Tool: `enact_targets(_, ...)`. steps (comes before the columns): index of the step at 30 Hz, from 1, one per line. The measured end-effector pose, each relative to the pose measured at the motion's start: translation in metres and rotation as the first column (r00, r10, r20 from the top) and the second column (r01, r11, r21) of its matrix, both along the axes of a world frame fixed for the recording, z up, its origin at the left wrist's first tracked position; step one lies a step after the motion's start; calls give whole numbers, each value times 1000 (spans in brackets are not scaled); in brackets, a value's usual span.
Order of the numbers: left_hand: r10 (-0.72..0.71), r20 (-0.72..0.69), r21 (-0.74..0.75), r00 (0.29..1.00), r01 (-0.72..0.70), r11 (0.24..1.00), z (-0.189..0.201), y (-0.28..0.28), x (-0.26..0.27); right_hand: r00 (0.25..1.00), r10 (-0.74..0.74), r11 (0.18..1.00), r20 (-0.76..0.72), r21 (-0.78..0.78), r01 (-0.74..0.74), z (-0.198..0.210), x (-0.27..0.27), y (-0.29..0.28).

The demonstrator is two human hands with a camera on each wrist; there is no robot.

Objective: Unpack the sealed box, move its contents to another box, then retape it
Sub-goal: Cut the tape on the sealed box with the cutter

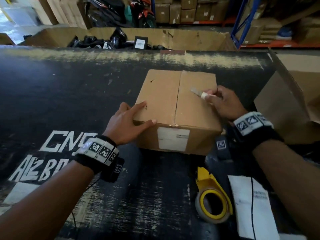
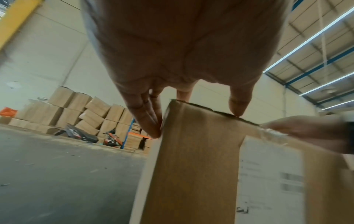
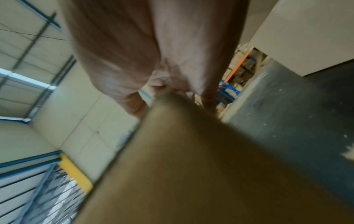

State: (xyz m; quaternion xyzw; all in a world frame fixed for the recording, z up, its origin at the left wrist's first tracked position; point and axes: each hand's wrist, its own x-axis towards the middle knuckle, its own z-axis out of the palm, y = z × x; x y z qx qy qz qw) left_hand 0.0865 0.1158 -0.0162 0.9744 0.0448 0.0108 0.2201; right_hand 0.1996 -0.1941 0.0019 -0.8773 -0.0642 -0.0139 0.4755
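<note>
The box (image 1: 176, 110) is sitting sealed on the table (image 1: 69, 94). The left hand (image 1: 129, 122) is bracing its near corner, fingers spread flat, while the right hand (image 1: 223, 103) is gripping a knife (image 1: 199, 93) over the lid, evidently poised for slitting the tape.

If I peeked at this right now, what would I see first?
First, the brown box in the middle of the dark table, flaps closed. The left hand presses its near left corner, while the right hand grips a small knife over the top, right of the seam. A yellow tape roll lies nearer, beside white paper.
</note>
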Motion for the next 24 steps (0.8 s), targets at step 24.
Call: enact_targets(24,-696,45,27,717,695,718,57,-129,77,945,-256,825,-204,463,324,-48,-182,-13)
